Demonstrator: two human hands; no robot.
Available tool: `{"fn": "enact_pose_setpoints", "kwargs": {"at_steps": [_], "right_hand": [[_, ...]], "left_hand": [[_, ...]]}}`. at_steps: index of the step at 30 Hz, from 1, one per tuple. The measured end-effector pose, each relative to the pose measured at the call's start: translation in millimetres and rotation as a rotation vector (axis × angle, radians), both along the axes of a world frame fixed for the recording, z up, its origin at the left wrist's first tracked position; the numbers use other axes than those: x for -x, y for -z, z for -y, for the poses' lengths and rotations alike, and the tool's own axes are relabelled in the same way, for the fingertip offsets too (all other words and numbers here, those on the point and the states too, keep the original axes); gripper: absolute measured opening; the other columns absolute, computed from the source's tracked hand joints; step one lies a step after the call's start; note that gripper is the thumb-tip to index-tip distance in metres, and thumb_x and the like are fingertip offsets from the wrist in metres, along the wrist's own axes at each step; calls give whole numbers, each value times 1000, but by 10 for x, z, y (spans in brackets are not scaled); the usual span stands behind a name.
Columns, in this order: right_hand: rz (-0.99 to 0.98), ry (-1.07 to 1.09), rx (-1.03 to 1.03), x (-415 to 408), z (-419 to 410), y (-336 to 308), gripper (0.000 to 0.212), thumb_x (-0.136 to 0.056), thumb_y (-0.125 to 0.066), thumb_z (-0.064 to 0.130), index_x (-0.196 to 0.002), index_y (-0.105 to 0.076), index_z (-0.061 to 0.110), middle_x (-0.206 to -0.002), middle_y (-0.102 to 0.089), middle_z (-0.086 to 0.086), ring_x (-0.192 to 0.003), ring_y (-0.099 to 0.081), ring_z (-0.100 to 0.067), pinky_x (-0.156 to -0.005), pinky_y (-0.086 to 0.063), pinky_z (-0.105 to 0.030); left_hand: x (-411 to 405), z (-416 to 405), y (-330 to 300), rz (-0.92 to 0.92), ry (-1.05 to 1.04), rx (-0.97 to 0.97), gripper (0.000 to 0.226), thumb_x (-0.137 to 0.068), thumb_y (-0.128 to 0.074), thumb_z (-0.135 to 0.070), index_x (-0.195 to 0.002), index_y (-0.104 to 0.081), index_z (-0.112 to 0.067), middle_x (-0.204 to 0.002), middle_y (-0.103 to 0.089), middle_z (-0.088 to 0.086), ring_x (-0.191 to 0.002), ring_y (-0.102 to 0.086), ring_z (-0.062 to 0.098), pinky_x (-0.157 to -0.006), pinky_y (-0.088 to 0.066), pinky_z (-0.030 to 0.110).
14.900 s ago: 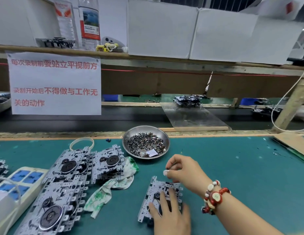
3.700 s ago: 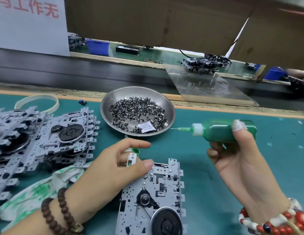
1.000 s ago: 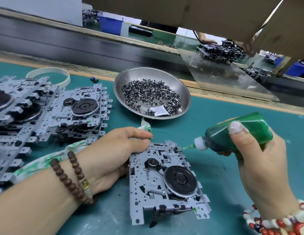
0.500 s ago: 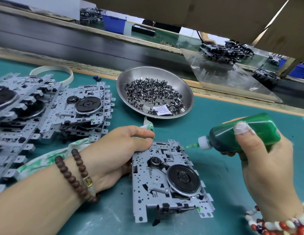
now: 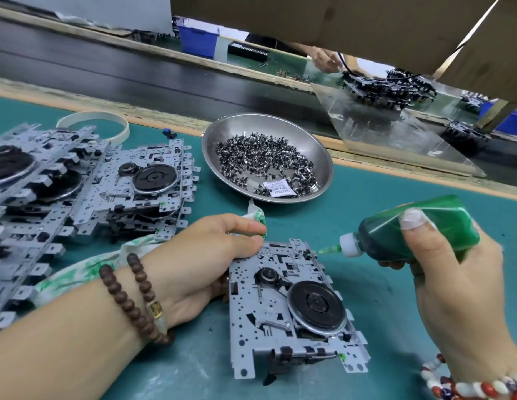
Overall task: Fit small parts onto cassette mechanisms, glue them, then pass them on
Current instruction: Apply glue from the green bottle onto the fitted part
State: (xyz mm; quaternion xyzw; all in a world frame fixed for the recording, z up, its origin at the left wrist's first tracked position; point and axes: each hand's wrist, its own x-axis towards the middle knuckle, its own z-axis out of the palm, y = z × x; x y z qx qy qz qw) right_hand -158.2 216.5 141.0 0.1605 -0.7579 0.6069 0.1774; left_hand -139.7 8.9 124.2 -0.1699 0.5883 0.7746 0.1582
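On the green mat, the left hand [image 5: 205, 255] pins the cassette mechanism [image 5: 292, 307]; the right hand [image 5: 453, 272] grips the green glue bottle [image 5: 410, 229], nozzle at its top edge: gluing underway, needing a gentle squeeze

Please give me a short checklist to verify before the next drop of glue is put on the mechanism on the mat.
1. Left hand holds the cassette mechanism at its upper left edge: ok.
2. Right hand grips the green glue bottle: ok.
3. Bottle's nozzle points at the mechanism's upper right corner: ok.
4. Small part seated under the nozzle: cannot tell.
5. Green-stained cloth within reach, under the left wrist: ok.
6. Metal bowl of small parts clear of the nozzle: ok.
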Motion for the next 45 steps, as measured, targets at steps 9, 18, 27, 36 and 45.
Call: {"fn": "enact_pose_setpoints", "kwargs": {"at_steps": [9,18,27,36,45], "right_hand": [[-17,-4,10,-2,7,-9,45,-70,-63,67,-77,-66,22,-65,-70,1,-54,-58,-20,-50,-45,-19],[-18,-11,13,-4,10,-1,46,-70,-63,66,-77,-64,20,-66,-69,-7,-51,-57,-18,-49,-44,-17],[-20,-8,-1,4,-1,3,44,-72,-62,66,-79,-65,22,-67,-69,-9,-53,-58,-22,-50,-44,-18],[-36,-22,0,-12,13,-18,37,-73,-61,64,-78,-65,28,-65,-69,2,-51,-57,-13,-49,-44,-16],[-13,-23,14,-3,4,-3,43,-69,-64,66,-78,-66,24,-70,-67,-13,-52,-58,-21,-49,-45,-18]], "left_hand": [[-3,-4,-13,-2,-6,-5,14,-89,-53,-1,-98,-61,-8,-89,-65,19,-68,-60,25,-71,-52,36],[-6,-4,-5,-3,-5,-11,14,-89,-53,-2,-98,-61,-8,-87,-66,18,-65,-60,23,-68,-53,34],[1,-5,-7,-3,-4,-11,14,-89,-53,-1,-98,-61,-8,-85,-67,16,-65,-61,22,-65,-54,33],[-2,-1,-8,3,-2,-11,14,-89,-53,-2,-98,-61,-9,-88,-66,18,-66,-60,23,-69,-53,34],[-4,-2,-8,-1,-5,-3,13,-89,-53,-2,-98,-61,-8,-93,-65,20,-70,-59,25,-73,-51,37]]}}
